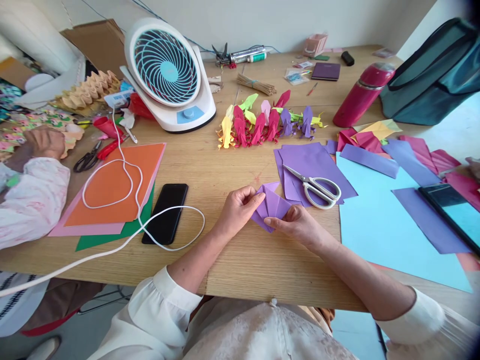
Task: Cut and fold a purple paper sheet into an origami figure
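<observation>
Both my hands hold a partly folded purple paper piece (272, 205) just above the wooden table (232, 265), near its front edge. My left hand (238, 209) pinches the piece's left side, thumb on top. The piece's lower right corner is pressed between the fingers of my right hand (296, 225). White-handled scissors (317, 187) lie on purple sheets (315, 162) right behind the piece. A row of finished folded paper figures (268, 125) in yellow, red, pink, green and purple stands further back.
A black phone (167, 212) with a white cable (123, 192) lies left, beside orange, pink and green sheets (112, 187). A white fan (168, 72) stands behind. Light blue paper (375, 220), a tablet (453, 210), a red bottle (362, 95) and a teal bag (435, 75) are right. Another person's arm (32, 192) rests at far left.
</observation>
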The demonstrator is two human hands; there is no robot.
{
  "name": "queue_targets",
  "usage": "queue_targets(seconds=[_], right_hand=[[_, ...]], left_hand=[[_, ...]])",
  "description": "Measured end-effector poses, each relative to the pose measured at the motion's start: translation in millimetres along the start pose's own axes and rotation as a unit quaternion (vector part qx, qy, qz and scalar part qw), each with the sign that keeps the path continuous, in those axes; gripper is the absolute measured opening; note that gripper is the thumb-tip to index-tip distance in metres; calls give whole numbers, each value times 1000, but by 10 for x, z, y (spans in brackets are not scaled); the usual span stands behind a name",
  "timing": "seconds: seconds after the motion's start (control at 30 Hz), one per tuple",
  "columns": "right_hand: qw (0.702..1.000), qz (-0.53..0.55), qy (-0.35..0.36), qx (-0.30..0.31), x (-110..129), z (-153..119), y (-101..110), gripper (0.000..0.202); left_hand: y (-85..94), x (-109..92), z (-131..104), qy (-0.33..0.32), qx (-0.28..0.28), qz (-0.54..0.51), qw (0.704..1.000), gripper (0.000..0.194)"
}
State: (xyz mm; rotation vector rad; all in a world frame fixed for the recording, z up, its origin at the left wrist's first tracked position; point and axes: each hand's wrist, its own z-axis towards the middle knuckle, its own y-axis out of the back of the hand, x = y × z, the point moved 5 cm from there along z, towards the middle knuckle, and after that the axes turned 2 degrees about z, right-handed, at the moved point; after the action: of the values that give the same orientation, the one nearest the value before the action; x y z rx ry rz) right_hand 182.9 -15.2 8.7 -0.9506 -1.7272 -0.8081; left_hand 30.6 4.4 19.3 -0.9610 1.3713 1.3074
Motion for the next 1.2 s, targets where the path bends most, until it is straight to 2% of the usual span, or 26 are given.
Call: queue_targets(seconds=[0.2,0.37,0.47,0.57,0.7,0.9,1.1,1.2], right_hand=[[1000,21,21,5,-26,4,-19,52],[996,71,43,34,-93,11,-66,33],[993,93,52,43,-67,8,-49,36],[991,129,44,-1,-1,4,33,40],[977,199,34,-70,21,5,120,47],[976,208,28,-64,-31,21,90,46],[973,212,30,-87,-34,16,124,47],[975,200,31,-86,-47,18,136,47]], left_hand=[[10,-47,-16,-9,-10,15,1000,45],[12,-79,-41,-38,-31,75,996,45],[29,-126,-42,-66,-34,114,991,44],[43,-180,-35,-102,-22,144,984,44],[9,-195,-37,-140,30,180,973,45],[-53,-185,-58,-185,64,223,955,43],[-23,-204,-49,-149,34,179,972,34],[-32,-213,-49,-146,37,176,973,32]])
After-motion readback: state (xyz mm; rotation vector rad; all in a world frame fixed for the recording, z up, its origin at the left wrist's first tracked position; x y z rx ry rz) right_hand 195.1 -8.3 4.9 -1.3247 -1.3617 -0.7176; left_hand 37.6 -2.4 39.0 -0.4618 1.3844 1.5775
